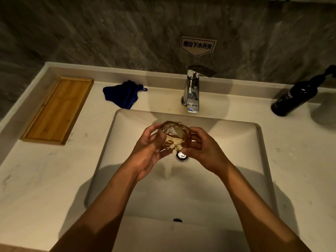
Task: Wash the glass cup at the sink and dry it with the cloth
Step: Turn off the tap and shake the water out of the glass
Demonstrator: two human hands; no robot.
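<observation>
A faceted clear glass cup is held over the white sink basin, just above the drain. My left hand grips its left side and my right hand grips its right side, fingers curled around it. The cup is tilted. A dark blue cloth lies crumpled on the counter behind the basin's left corner. The chrome faucet stands behind the basin; I see no clear stream from its spout.
A wooden tray lies on the counter at the left. A black pump bottle stands at the right, near the wall. A sign is fixed to the grey stone wall above the faucet.
</observation>
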